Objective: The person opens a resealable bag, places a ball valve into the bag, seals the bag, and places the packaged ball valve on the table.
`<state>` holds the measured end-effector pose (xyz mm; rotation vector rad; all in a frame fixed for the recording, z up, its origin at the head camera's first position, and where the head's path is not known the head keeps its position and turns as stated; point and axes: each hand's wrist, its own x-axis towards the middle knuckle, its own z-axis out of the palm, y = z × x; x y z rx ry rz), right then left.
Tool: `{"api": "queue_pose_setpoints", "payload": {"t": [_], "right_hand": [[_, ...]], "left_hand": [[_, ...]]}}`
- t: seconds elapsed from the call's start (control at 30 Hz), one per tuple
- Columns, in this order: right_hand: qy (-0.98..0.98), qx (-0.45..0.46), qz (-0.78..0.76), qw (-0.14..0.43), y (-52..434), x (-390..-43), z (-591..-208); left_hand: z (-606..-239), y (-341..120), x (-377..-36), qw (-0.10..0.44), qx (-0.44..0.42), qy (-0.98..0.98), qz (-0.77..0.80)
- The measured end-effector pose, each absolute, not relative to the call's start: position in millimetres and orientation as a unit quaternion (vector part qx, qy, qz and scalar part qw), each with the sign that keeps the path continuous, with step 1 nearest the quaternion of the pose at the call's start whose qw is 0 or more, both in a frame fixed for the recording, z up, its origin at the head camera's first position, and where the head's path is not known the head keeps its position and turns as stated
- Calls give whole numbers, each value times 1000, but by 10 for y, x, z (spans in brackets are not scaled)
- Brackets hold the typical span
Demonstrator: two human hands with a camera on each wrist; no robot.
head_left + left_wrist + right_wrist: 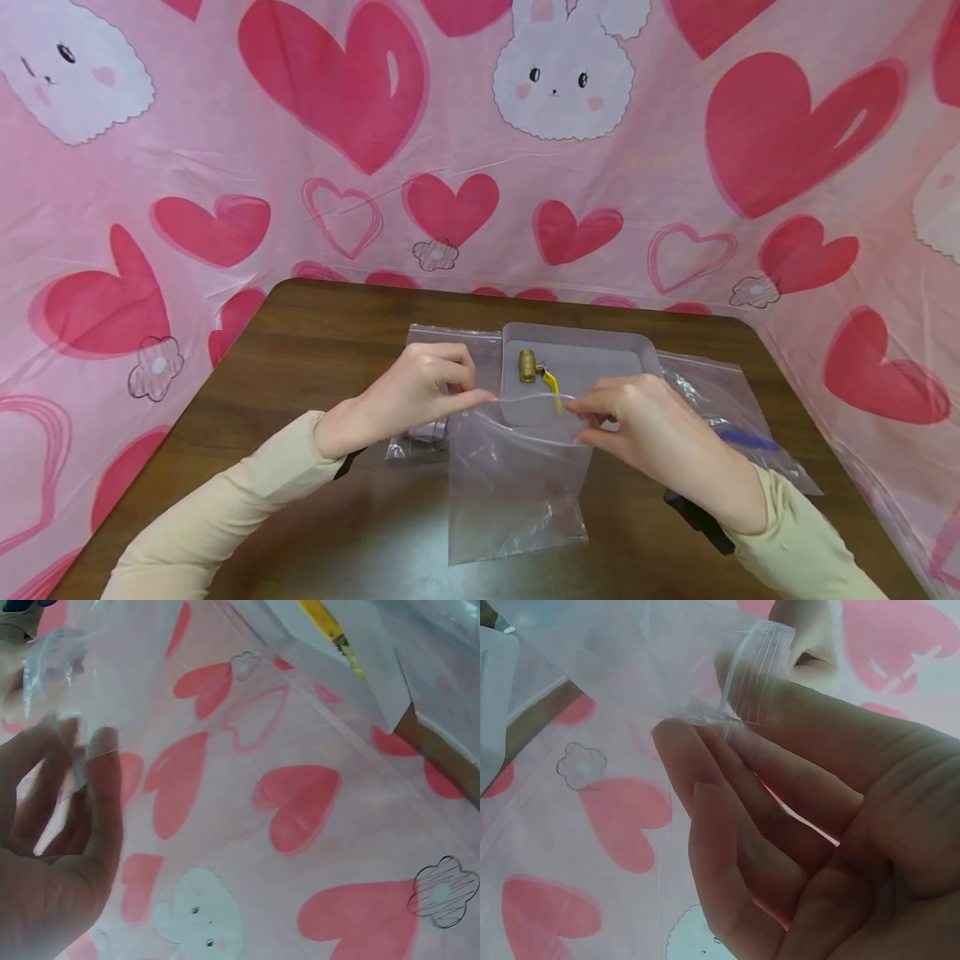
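A clear zip-top plastic bag point(517, 500) hangs between my two hands above the front of the table, its mouth at the top. At the bag's left upper edge, the left hand point(420, 387) pinches the film between thumb and fingers. My right hand point(660, 425) pinches the opposite side of the mouth; the right wrist view shows the ridged zip strip point(754, 675) by the thumb. Behind the bag, a shallow pale tray point(592, 337) holds a brass ball valve point(528, 367) with a yellow lever handle point(551, 383), partly seen through the film.
Left of the tray lies another clear bag point(453, 335), its contents mostly hidden by the left hand. On the right, a clear bag point(720, 379) has a blue item point(750, 439) in it. Pink heart-printed cloth point(450, 108) surrounds the brown wooden table point(300, 350).
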<state>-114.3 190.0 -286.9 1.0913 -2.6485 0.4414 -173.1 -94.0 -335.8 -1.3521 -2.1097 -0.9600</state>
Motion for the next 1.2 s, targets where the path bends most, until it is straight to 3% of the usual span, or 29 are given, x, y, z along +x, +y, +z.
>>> {"api": "queue_pose_setpoints", "payload": {"t": [0.43,0.87,1.2], "right_hand": [[-897,389,151,143,1878,-1115,-2862],[-924,352,103,104,1781,-1075,-2913],[-946,311,72,58,1760,-1085,-3045]], "left_hand": [[-3202,-921,-1510,128,-468,-846,-221],[-3227,-826,-1478,126,-449,-842,-272],[-3339,-832,-1489,55,-440,-867,-227]]}}
